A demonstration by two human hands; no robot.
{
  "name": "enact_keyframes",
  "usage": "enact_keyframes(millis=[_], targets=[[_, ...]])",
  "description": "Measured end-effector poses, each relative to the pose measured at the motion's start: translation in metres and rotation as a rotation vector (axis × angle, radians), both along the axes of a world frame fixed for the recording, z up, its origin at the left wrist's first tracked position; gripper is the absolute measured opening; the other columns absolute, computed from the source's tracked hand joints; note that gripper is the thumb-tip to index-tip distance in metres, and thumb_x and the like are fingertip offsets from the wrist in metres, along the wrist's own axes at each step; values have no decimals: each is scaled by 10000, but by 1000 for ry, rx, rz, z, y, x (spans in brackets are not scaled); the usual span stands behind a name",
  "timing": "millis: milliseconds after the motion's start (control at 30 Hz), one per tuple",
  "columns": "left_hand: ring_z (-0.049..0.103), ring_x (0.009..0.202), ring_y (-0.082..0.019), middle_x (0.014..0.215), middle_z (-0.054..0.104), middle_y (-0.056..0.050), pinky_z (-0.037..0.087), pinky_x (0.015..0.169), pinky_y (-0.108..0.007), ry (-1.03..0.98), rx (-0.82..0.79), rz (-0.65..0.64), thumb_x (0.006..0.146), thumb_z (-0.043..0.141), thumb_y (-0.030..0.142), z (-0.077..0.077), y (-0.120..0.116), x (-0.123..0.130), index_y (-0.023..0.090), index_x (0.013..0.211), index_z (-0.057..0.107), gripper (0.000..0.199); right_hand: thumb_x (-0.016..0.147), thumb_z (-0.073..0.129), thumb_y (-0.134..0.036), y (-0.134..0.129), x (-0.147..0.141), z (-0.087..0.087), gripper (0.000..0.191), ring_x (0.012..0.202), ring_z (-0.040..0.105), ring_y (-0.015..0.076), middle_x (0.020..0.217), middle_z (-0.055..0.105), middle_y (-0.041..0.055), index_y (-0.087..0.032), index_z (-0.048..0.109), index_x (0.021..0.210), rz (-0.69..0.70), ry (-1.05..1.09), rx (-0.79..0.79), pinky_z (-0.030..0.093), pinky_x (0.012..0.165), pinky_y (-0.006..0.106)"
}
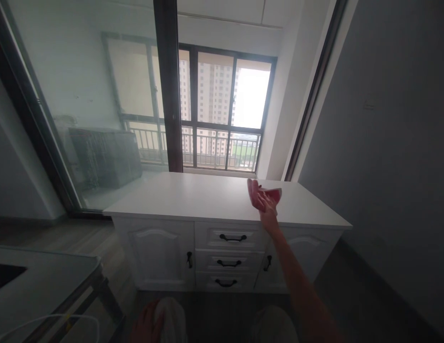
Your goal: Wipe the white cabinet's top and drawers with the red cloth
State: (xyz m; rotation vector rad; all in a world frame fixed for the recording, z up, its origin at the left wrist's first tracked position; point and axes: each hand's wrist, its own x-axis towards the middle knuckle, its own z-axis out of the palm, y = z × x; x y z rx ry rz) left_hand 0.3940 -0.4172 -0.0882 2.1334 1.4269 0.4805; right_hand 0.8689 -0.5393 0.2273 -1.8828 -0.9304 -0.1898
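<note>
**Right hand (267, 206) at red cloth (254, 194), left hand (147, 323) at left knee (170, 318)**

We place the red cloth over the right-hand part of the white counter (193, 196), ahead at the end of the outstretched right arm (292, 269). Fingers look partly curled, gripping it. Cloth bunched, no clear long axis; counter runs lengthwise left to right. Right hand is nearer; left hand sits well apart, its opening and contents we cannot tell. Hidden: right palm and cloth's underside, so contact with the counter is uncertain. Left hand dim, cut off below.
</note>
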Motion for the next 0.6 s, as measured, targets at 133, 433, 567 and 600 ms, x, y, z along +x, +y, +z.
enact_keyframes(millis=[133,433,567,600], targets=[[667,1419,-349,1517,703,-175,454,1304,-514,10,-24,-39,909,329,571,-7,6,-1,162,1460,630,749,952,684,-420,54,-22,-19,809,1726,205,300,1825,335,152,-156,480,1689,240,-44,-622,66,1407,537],[698,1360,-359,1479,715,-192,479,1260,-555,17,5,12,945,373,512,-21,9,9,142,1435,642,670,952,710,-579,68,-25,-44,1105,1753,-40,293,1897,-23,108,-269,81,1805,200,-202,-935,7,1382,610],[681,1377,-356,1495,697,-196,480,1248,-545,51,6,-3,964,354,499,-24,8,15,139,1445,629,660,926,756,-513,70,-26,-43,1118,1751,23,306,1898,39,104,-298,96,1803,187,-190,-914,33,1377,636],[677,1385,-351,1502,693,-191,478,1250,-531,59,8,-5,965,353,497,-25,7,15,140,1448,628,660,925,759,-507,70,-27,-43,1112,1750,22,306,1898,51,104,-296,110,1802,186,-191,-903,36,1377,639]])
